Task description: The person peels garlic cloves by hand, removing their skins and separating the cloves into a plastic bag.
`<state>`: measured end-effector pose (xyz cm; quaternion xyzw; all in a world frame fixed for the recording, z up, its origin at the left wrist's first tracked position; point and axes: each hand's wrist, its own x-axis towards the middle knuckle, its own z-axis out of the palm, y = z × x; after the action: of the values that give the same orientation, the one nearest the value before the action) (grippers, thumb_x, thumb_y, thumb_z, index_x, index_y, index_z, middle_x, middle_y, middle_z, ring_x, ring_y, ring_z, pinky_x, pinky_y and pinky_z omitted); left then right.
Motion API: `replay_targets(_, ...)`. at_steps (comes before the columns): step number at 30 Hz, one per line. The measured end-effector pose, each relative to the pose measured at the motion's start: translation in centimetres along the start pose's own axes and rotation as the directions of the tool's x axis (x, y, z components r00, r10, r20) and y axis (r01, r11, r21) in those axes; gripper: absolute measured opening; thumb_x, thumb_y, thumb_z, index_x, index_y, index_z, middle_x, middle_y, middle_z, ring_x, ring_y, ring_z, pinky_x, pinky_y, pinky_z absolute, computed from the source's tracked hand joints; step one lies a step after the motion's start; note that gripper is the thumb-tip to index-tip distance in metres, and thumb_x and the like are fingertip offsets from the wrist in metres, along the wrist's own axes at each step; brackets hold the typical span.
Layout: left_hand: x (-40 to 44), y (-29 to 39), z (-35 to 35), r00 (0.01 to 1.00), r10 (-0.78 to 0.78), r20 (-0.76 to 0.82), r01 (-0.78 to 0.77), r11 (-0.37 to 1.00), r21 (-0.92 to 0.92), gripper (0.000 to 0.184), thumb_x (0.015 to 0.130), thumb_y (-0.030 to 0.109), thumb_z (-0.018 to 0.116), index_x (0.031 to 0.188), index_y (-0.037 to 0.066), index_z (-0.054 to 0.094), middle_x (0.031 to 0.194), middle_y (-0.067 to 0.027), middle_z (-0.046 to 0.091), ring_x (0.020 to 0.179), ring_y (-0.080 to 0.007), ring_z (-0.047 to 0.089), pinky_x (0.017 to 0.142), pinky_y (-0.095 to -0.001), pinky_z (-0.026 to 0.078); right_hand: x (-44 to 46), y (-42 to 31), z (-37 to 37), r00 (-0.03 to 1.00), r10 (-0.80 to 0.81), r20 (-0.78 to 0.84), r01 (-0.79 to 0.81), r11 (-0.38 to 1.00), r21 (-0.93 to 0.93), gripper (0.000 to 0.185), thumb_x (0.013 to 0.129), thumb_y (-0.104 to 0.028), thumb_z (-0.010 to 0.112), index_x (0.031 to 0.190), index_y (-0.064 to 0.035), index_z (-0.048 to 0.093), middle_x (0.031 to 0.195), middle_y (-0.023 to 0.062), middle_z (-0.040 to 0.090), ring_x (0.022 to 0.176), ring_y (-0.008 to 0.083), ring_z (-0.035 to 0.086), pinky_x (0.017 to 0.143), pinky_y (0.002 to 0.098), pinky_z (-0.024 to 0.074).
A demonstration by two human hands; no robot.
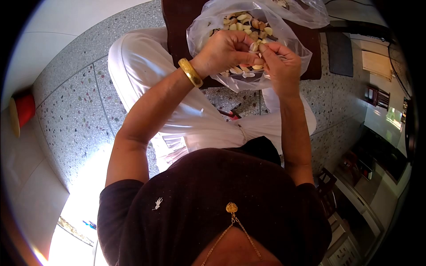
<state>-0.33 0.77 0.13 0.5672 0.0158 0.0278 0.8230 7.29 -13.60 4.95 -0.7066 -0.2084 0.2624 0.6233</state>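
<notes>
My left hand, with a gold bangle at its wrist, pinches a garlic clove between thumb and fingers. From the other side my right hand is closed, its thumb and fingertips pressed to the same clove; any bit of skin between them is too small to make out. Both hands are over an open clear plastic bag. Inside it lie many garlic cloves, some pale and peeled, others in brownish skin.
The bag rests on a dark brown low table or stool. A second clear plastic bag lies behind it. White-trousered legs are folded around the front. A small red-and-black object lies near the lap. Speckled tile floor surrounds everything.
</notes>
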Motion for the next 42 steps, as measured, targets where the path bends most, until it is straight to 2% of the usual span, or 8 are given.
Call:
replay_targets(3,0.0,0.4,0.0,1.0,-0.011,0.005,0.011,1.0,-0.023,0.025,0.076,0.008,0.069,0.096,-0.002,0.056,0.078,-0.0058,0.065,0.066,-0.006,0.06,0.057,-0.0169,0.049,-0.2,-0.6,0.4,1.0,0.012,-0.011,-0.011,0.994,0.11,0.009,0.081,-0.006,0.062,0.079,0.0028,0.063,0.064,-0.0008,0.057,0.055,0.0019,0.048,0.049,0.0146,0.0368)
replay_targets(12,-0.1,0.0,-0.1,1.0,-0.006,0.011,0.006,1.0,0.009,0.024,0.075,0.006,0.069,0.094,-0.002,0.056,0.077,-0.0058,0.064,0.065,-0.0063,0.059,0.057,-0.0167,0.049,0.0,-0.5,0.4,0.987,-0.156,0.038,0.16,0.97,-0.182,0.007,0.077,-0.001,0.062,0.073,0.0033,0.061,0.066,0.0003,0.057,0.057,0.0028,0.05,0.051,0.0164,0.0378)
replay_targets(15,-0.1,-0.3,0.0,1.0,-0.004,0.025,0.004,1.0,0.016,0.022,0.076,0.005,0.068,0.093,-0.002,0.056,0.077,-0.0064,0.064,0.065,-0.0068,0.06,0.057,-0.0173,0.05,0.4,0.1,-0.1,0.951,-0.296,0.091,0.309,0.906,-0.288,0.005,0.075,0.0,0.061,0.072,0.0033,0.06,0.066,0.0003,0.057,0.06,0.0038,0.051,0.053,0.0178,0.039)
replay_targets(18,-0.1,-0.4,0.0,0.999,-0.008,0.042,0.01,0.999,-0.036,0.02,0.077,0.004,0.066,0.093,-0.002,0.056,0.078,-0.0074,0.064,0.067,-0.0082,0.061,0.059,-0.0183,0.051,0.6,0.0,-0.4,0.95,-0.288,0.122,0.312,0.88,-0.358,0.005,0.075,0.0,0.061,0.071,0.0031,0.06,0.066,0.0,0.057,0.061,0.0046,0.051,0.054,0.0183,0.0397)
replay_targets(27,0.2,-0.1,-0.6,0.995,-0.013,0.097,0.037,0.967,-0.251,0.019,0.08,0.005,0.063,0.097,0.002,0.056,0.084,-0.0116,0.064,0.075,-0.0189,0.065,0.064,-0.0257,0.056,-0.2,-0.6,-0.5,0.999,0.048,0.023,-0.05,0.996,0.08,0.008,0.083,-0.006,0.058,0.081,0.0022,0.06,0.064,0.0,0.054,0.053,0.0029,0.045,0.046,0.0169,0.0345)
replay_targets(33,0.2,0.2,-0.7,0.991,-0.045,0.122,0.093,0.904,-0.417,0.02,0.085,0.011,0.057,0.103,0.005,0.056,0.102,-0.0127,0.059,0.086,-0.0248,0.063,0.071,-0.0328,0.056,0.2,0.2,-1.4,0.999,-0.008,0.045,-0.006,0.952,0.305,0.006,0.084,-0.005,0.057,0.085,0.0008,0.057,0.062,0.0027,0.053,0.049,0.0055,0.044,0.041,0.0171,0.0307)
replay_targets(37,0.1,0.6,-0.7,0.988,-0.086,0.128,0.139,0.856,-0.498,0.023,0.086,0.014,0.055,0.107,0.004,0.055,0.114,-0.0123,0.054,0.091,-0.025,0.062,0.073,-0.0348,0.056,0.3,-0.5,-1.2,0.997,0.06,-0.054,-0.03,0.893,0.45,0.005,0.084,-0.004,0.056,0.088,-0.001,0.055,0.07,0.0058,0.056,0.052,0.0075,0.046,0.039,0.0183,0.0306)
replay_targets(42,0.1,0.6,-0.9,0.984,-0.107,0.143,0.166,0.841,-0.515,0.025,0.087,0.015,0.054,0.108,0.001,0.054,0.113,-0.0119,0.054,0.088,-0.023,0.062,0.073,-0.035,0.056,0.7,-0.7,-1.9,0.999,0.036,-0.023,-0.019,0.869,0.494,0.008,0.085,-0.005,0.056,0.092,-0.001,0.053,0.075,0.0079,0.058,0.055,0.0073,0.046,0.038,0.0177,0.0293)
